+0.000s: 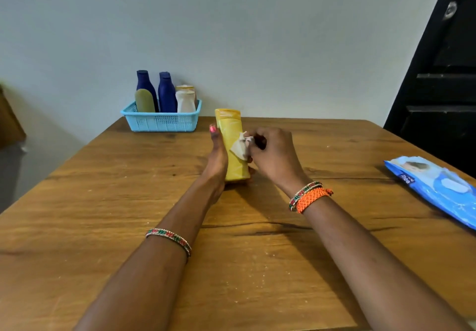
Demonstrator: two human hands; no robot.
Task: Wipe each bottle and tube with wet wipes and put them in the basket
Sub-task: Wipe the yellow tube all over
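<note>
A yellow bottle (233, 145) is tilted over the middle of the wooden table (128, 214), cap pointing away from me. My left hand (217, 160) grips it from the left side and underneath. My right hand (274, 156) pinches a crumpled wet wipe (242, 146) and presses it against the bottle's right side. A light blue basket (161, 122) stands at the table's far edge by the wall. It holds two dark blue bottles (167, 93), an olive tube (144, 101) and two white bottles (185, 101).
A blue pack of wet wipes (438, 189) lies at the table's right edge. A dark door (443, 86) rises behind it on the right. The pale wall backs the table.
</note>
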